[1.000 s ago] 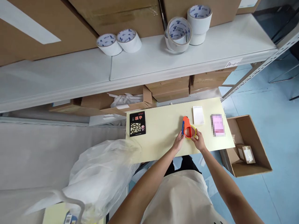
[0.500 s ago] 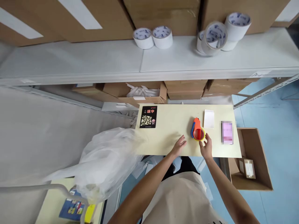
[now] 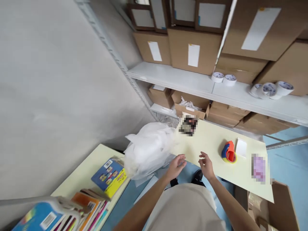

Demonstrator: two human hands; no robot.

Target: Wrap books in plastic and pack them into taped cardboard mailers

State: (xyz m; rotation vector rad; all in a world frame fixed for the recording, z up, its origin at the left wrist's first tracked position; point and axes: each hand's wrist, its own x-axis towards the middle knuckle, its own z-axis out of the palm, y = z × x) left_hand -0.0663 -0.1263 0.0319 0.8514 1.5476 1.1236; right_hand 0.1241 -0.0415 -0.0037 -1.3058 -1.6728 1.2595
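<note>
My left hand [image 3: 176,165] hovers open at the near edge of the pale yellow table [image 3: 211,144], close to a white plastic bag [image 3: 146,150]. Beside it, my right hand [image 3: 206,164] is also open, fingers loosely curled, and holds nothing. An orange and blue tape dispenser [image 3: 229,152] lies on the table to the right, apart from both hands. Next to the dispenser is a white pad [image 3: 241,148], and a dark booklet [image 3: 188,125] lies at the table's far left corner.
A second table [image 3: 84,173] at lower left carries stacked colourful books [image 3: 109,172]. White shelves [image 3: 192,83] behind hold cardboard boxes and rolls of white tape [image 3: 269,89]. An open cardboard box [image 3: 284,205] stands on the blue floor at right.
Both hands have let go of the tape dispenser and drawn back to the table's near edge. The view has swung left, bringing the book table into sight.
</note>
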